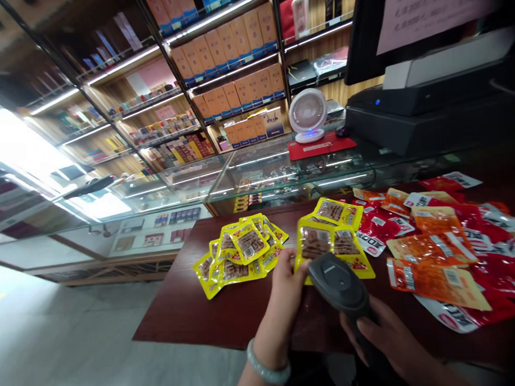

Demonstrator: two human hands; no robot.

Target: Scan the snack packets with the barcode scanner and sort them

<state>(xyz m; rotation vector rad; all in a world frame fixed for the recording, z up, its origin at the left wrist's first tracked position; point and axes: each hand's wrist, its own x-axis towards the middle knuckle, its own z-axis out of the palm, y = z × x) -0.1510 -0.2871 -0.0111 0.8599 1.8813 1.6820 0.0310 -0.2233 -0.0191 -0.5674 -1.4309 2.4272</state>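
My left hand [287,279], with a pale bangle [267,368] at the wrist, pinches the lower edge of a yellow snack packet [315,240] with a clear window showing brown sticks. My right hand [383,329] is wrapped around the handle of a dark grey barcode scanner [339,280]. The scanner's head covers the packet's lower right corner. More yellow packets [346,243] lie right behind and beside the held one. To the left, a loose pile of similar yellow packets [238,250] rests on the dark red-brown table [194,324].
Orange packets [438,277] and red-and-white packets [503,274] are heaped at the right. Behind the table stand a glass display counter [256,165], a small white fan [308,115], a red mat [323,147] and a black monitor [366,37]. Lit shelves [231,64] hold boxes.
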